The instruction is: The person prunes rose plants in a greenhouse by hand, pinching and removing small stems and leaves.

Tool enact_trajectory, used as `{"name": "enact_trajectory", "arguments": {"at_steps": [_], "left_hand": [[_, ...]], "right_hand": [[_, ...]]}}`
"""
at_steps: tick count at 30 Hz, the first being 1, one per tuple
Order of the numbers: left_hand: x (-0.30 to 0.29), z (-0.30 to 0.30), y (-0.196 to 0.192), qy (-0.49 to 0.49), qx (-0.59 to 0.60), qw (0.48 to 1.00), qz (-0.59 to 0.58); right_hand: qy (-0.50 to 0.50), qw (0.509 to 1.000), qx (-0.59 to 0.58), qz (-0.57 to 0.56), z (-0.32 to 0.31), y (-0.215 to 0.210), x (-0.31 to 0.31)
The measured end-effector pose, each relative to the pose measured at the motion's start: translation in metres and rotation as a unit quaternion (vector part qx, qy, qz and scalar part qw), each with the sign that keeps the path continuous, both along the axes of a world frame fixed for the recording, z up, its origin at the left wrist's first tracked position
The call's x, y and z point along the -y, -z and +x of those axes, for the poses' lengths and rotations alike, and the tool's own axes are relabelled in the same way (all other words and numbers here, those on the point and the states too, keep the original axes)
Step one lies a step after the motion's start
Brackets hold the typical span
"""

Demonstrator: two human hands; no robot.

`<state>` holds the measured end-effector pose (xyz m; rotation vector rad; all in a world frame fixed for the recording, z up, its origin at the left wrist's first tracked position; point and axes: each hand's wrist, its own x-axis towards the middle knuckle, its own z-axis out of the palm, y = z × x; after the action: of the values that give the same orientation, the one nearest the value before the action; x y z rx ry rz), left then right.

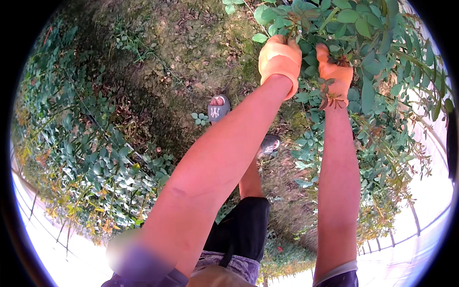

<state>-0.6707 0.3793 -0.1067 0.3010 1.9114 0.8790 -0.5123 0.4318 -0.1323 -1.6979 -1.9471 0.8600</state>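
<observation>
Both my hands wear orange gloves and reach into a leafy green shrub. My left hand is closed, its fingers curled at the near left edge of the foliage. A thin leafy stem runs down to this fist, whose fingertips are turned out of sight. To its right, my right hand is deeper among the leaves. Its thumb points up, while leaves cover most of the other fingers, so their grip is hidden. Reddish-brown young leaves hang over the right wrist.
Another dense row of bushes lines the left side. Between the rows lies bare soil with dry leaves and a patch of weeds. My feet in grey slides stand on this strip. Leafy branches jut out at right.
</observation>
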Motion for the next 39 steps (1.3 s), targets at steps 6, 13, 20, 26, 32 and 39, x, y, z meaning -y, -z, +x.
{"name": "enact_trajectory", "arguments": {"at_steps": [6, 13, 20, 26, 32, 39], "left_hand": [[0.028, 0.003, 0.022, -0.003, 0.101, 0.994, -0.038], [0.010, -0.024, 0.042, 0.247, -0.279, 0.913, 0.169], [-0.039, -0.018, 0.081, 0.350, -0.121, 0.921, 0.119], [-0.051, -0.051, 0.143, 0.190, 0.054, 0.980, 0.012], [0.018, 0.023, 0.021, 0.013, 0.040, 0.985, 0.170], [-0.007, 0.033, 0.025, -0.087, 0.062, 0.990, 0.091]], "right_hand": [[0.130, 0.990, -0.021, -0.060, 0.023, 0.011, -0.008], [-0.057, 0.971, 0.221, 0.065, 0.028, -0.008, 0.002], [-0.097, 0.961, 0.255, -0.049, 0.035, -0.030, -0.006], [0.298, 0.869, -0.240, -0.314, -0.005, -0.016, -0.017], [0.069, 0.969, -0.134, -0.198, 0.081, 0.065, -0.001], [-0.111, 0.964, 0.231, -0.076, 0.013, -0.009, 0.025]]}}
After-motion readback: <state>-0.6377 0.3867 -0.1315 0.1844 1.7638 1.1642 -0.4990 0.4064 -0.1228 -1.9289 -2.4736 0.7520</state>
